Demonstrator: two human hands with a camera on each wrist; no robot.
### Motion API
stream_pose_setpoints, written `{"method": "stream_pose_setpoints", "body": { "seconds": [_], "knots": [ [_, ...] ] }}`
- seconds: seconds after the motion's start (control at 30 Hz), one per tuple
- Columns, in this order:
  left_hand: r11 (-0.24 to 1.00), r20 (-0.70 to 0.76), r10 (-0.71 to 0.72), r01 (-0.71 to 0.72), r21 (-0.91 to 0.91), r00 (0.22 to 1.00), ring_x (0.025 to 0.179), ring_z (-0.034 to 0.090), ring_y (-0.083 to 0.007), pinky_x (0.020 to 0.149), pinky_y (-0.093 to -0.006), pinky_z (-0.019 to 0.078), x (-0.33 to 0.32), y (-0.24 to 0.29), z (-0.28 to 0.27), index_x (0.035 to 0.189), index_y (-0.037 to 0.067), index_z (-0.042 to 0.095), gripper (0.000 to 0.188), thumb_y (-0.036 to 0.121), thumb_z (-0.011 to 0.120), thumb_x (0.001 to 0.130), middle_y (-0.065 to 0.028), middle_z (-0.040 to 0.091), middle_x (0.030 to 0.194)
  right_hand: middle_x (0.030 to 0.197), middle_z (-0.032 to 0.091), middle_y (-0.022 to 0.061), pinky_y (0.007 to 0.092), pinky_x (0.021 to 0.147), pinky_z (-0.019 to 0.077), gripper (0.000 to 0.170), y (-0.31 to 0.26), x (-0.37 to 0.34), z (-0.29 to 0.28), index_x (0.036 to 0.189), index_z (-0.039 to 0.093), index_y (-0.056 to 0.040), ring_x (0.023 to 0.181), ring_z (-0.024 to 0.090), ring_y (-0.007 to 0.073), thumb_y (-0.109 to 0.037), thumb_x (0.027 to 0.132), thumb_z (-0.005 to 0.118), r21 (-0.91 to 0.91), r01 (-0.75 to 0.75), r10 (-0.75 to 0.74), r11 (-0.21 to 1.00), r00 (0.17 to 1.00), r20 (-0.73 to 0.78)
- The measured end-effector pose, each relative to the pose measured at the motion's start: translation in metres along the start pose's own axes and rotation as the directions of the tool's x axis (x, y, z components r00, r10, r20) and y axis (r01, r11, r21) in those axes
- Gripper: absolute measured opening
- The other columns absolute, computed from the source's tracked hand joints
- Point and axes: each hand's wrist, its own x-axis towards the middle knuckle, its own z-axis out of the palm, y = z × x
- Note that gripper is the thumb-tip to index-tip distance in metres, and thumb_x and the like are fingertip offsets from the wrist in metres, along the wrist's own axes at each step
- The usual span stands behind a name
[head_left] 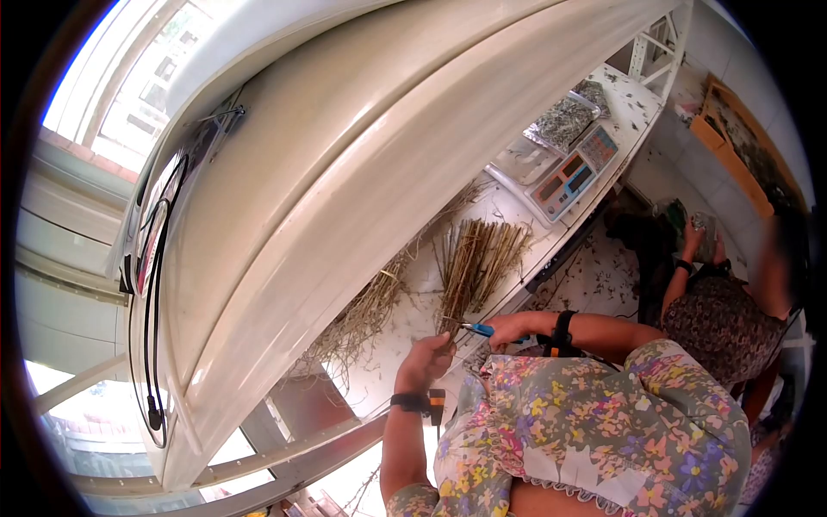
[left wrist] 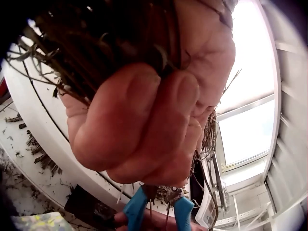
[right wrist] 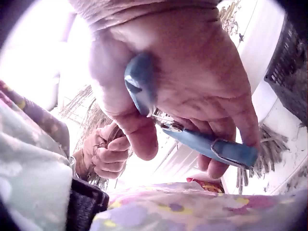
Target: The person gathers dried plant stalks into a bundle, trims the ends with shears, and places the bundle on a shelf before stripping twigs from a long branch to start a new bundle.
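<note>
I record the left hand [head_left: 422,362] clamped round a bunch of stems [left wrist: 91,53], its fingers curled over them. The right hand [head_left: 510,331] grips blue-handled cutters [head_left: 479,329]; their handles stand spread, one by the thumb and palm, the other along the fingers. The hands are apart but near each other, below and left of the scale [head_left: 570,177] in the head view. The cutters point toward the held stems; I cannot tell whether the blades touch them.

A pile of cut stalks [head_left: 474,267] lies on the white table [head_left: 418,297], below and left of the scale and just above the left hand. Tangled stems [head_left: 366,314] lie farther left of the scale. Above it, a clear tray [head_left: 564,121] holds loose dried pieces. Below and right of the scale, a second person [head_left: 719,323] holds an object that I cannot identify.
</note>
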Motion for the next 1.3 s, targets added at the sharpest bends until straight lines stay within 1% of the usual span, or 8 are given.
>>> {"method": "stream_pose_setpoints", "body": {
  "seconds": [0.13, 0.23, 0.33, 0.43, 0.63, 0.83, 1.23, 1.3],
  "knots": [
    [1.000, 0.004, -0.026, 0.026, 0.004, 1.000, 0.039, 0.023, -0.0028, 0.036, -0.0197, 0.0154, 0.004, -0.001, -0.006, 0.075, 0.007, 0.049, 0.035, 0.039, 0.050, 0.089, 0.0083, 0.031, 0.052, 0.061, 0.049, 0.0072, 0.0404, 0.051, 0.0364, 0.017, -0.024, -0.022, 0.002, 0.076, 0.048, -0.0051, 0.053, 0.046, 0.0207, -0.016, 0.071, 0.059, -0.029, -0.058, 0.055, 0.998, 0.994, -0.099],
    [1.000, 0.022, 0.025, -0.025, -0.004, 0.999, 0.039, 0.023, -0.0028, 0.036, -0.0195, 0.0154, 0.002, -0.003, -0.005, 0.075, 0.007, 0.049, 0.035, 0.039, 0.051, 0.089, 0.0081, 0.031, 0.052, 0.057, 0.052, 0.0109, 0.0422, 0.048, 0.0367, 0.015, -0.015, -0.016, 0.003, 0.071, 0.050, -0.0021, 0.049, 0.049, 0.0241, -0.014, 0.068, 0.058, -0.088, 0.017, -0.032, 0.996, 0.984, -0.174],
    [0.998, -0.039, 0.068, -0.068, 0.015, 0.997, 0.039, 0.023, -0.0029, 0.036, -0.0192, 0.0158, 0.000, -0.001, 0.001, 0.075, 0.007, 0.049, 0.034, 0.038, 0.052, 0.089, 0.0075, 0.032, 0.052, 0.060, 0.055, 0.0162, 0.0433, 0.049, 0.0380, 0.015, 0.022, 0.010, 0.012, 0.066, 0.051, 0.0008, 0.051, 0.052, 0.0283, -0.013, 0.065, 0.057, -0.273, 0.154, -0.257, 0.950, 0.880, -0.399],
    [0.999, -0.017, 0.041, -0.041, 0.027, 0.999, 0.040, 0.024, -0.0030, 0.036, -0.0188, 0.0172, 0.001, 0.002, 0.000, 0.076, 0.006, 0.050, 0.034, 0.038, 0.053, 0.088, 0.0070, 0.034, 0.053, 0.062, 0.056, 0.0210, 0.0437, 0.050, 0.0389, 0.015, 0.014, 0.004, 0.008, 0.064, 0.052, 0.0026, 0.052, 0.054, 0.0318, -0.012, 0.064, 0.056, -0.197, 0.000, -0.072, 0.980, 0.931, -0.357],
    [0.982, -0.238, 0.144, -0.109, 0.157, 0.961, 0.040, 0.023, -0.0041, 0.037, -0.0218, 0.0153, -0.001, -0.003, -0.006, 0.070, 0.008, 0.050, 0.033, 0.037, 0.052, 0.087, 0.0067, 0.034, 0.053, 0.058, 0.053, 0.0099, 0.0384, 0.048, 0.0388, 0.017, 0.012, -0.012, 0.001, 0.067, 0.051, -0.0011, 0.051, 0.051, 0.0213, -0.015, 0.067, 0.061, -0.047, -0.011, 0.001, 0.999, 0.978, -0.209],
    [0.913, -0.277, 0.128, -0.004, 0.408, 0.952, 0.039, 0.023, -0.0060, 0.037, -0.0240, 0.0163, 0.014, -0.004, -0.022, 0.066, 0.008, 0.050, 0.035, 0.037, 0.052, 0.086, 0.0050, 0.036, 0.050, 0.068, 0.055, 0.0084, 0.0358, 0.052, 0.0398, 0.022, 0.012, -0.022, 0.000, 0.071, 0.053, -0.0027, 0.058, 0.050, 0.0169, -0.020, 0.067, 0.065, 0.107, -0.042, 0.053, 0.993, 0.994, -0.096],
    [0.865, -0.357, 0.242, -0.034, 0.500, 0.902, 0.036, 0.037, -0.0114, 0.035, -0.0274, 0.0265, 0.040, -0.014, -0.032, 0.060, 0.004, 0.054, 0.043, 0.040, 0.054, 0.083, -0.0024, 0.047, 0.049, 0.064, 0.061, 0.0109, 0.0383, 0.058, 0.0458, 0.030, -0.004, -0.034, 0.012, 0.081, 0.065, -0.0030, 0.060, 0.060, 0.0250, -0.029, 0.067, 0.068, -0.319, 0.089, -0.198, 0.943, 0.925, -0.325],
    [0.863, -0.366, 0.249, -0.034, 0.504, 0.897, 0.037, 0.038, -0.0120, 0.035, -0.0273, 0.0272, 0.042, -0.015, -0.033, 0.061, 0.004, 0.055, 0.042, 0.040, 0.054, 0.083, -0.0027, 0.047, 0.049, 0.065, 0.062, 0.0101, 0.0374, 0.058, 0.0461, 0.027, -0.009, -0.044, 0.010, 0.085, 0.065, -0.0043, 0.061, 0.060, 0.0243, -0.024, 0.067, 0.068, -0.094, 0.043, -0.067, 0.995, 0.962, -0.266]
  ]
}}
